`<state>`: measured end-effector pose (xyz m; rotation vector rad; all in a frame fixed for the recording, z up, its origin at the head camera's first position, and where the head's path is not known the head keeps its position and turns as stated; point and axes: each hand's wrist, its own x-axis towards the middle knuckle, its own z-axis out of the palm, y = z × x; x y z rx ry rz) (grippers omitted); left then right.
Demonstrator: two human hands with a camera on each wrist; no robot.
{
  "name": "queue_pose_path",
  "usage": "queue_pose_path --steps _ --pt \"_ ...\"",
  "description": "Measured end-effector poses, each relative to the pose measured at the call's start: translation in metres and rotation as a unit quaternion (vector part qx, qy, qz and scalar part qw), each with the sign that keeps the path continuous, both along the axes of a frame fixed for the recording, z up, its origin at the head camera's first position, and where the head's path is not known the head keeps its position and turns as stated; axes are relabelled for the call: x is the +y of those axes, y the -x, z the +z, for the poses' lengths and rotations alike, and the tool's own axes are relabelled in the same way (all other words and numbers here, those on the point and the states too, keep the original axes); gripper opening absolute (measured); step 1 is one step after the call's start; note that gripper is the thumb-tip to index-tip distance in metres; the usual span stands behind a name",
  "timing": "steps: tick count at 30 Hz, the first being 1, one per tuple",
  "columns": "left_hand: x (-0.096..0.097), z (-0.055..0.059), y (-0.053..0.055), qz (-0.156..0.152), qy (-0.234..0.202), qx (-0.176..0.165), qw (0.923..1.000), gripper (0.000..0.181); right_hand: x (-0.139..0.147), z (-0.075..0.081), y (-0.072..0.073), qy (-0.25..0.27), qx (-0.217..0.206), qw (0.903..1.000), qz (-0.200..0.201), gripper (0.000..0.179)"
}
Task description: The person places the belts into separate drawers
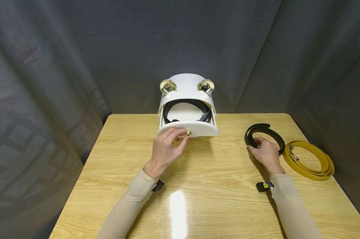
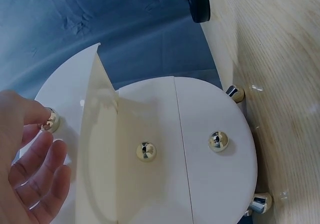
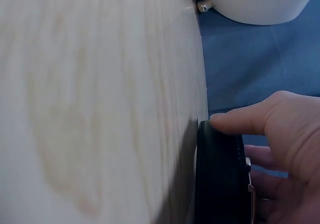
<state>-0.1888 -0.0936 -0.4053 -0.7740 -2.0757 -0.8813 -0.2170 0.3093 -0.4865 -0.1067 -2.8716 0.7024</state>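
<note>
A small white cabinet [image 1: 187, 79] stands at the back of the table with its top drawer [image 1: 210, 129] pulled out. My left hand [image 1: 165, 146] pinches the drawer's round gold knob [image 2: 51, 120] between thumb and fingertip; its other fingers are bent beside the drawer front. Inside the drawer lies a coiled black belt [image 1: 168, 108] with a grey metal buckle. To the right, my right hand [image 1: 265, 152] grips the near left side of another coiled dark belt [image 1: 276, 136]. In the right wrist view the thumb lies at the edge of this belt [image 3: 222, 174], with part of its buckle by the fingers.
A coiled yellow belt [image 1: 317, 174] lies right of the dark one, near the table's right edge. Two lower drawers with gold knobs [image 2: 146, 152] are closed. Gold round feet [image 2: 261, 203] support the cabinet. Grey curtains [image 1: 132, 56] hang behind the table [image 1: 215, 199].
</note>
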Motion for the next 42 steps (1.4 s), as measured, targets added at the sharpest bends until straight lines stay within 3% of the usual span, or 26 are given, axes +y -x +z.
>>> queue_pose_path --steps 42 --pt "0.0001 0.0028 0.0091 0.023 -0.015 -0.019 0.9995 0.019 0.0008 -0.0002 -0.0063 0.006 0.017 0.9997 0.016 0.040"
